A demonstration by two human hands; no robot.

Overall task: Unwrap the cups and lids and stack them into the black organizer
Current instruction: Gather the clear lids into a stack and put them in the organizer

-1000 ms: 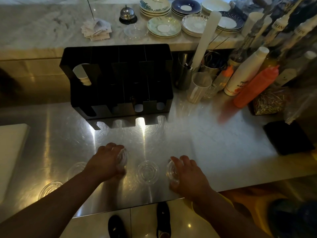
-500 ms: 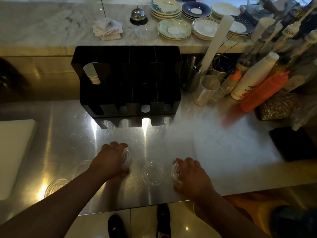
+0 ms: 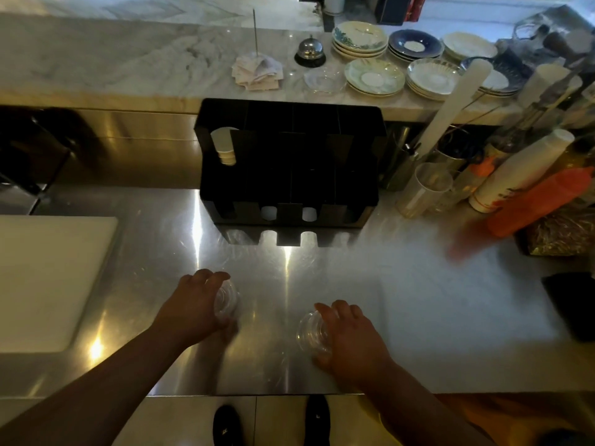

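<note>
The black organizer (image 3: 354, 175) stands at the back of the steel counter. A short stack of white paper cups (image 3: 223, 146) sits in its left slot, and white pieces show in two of its bottom openings. My left hand (image 3: 193, 310) grips a small stack of clear plastic lids (image 3: 226, 300) just above the counter. To the right, my right hand (image 3: 349, 336) grips another stack of clear lids (image 3: 310, 331), held on edge. No wrapping is visible on either stack.
A white board (image 3: 48, 278) lies on the counter at the left. Bottles, an orange squeeze bottle (image 3: 541, 201) and a clear cup (image 3: 421, 188) crowd the right. Plates (image 3: 373, 75), a bell (image 3: 310, 53) and napkins sit on the marble ledge. A black pad (image 3: 573, 304) lies far right.
The single clear lid that lay between my hands is no longer on the counter. My right hand has shifted left over that spot and holds lids. The view has moved closer.
</note>
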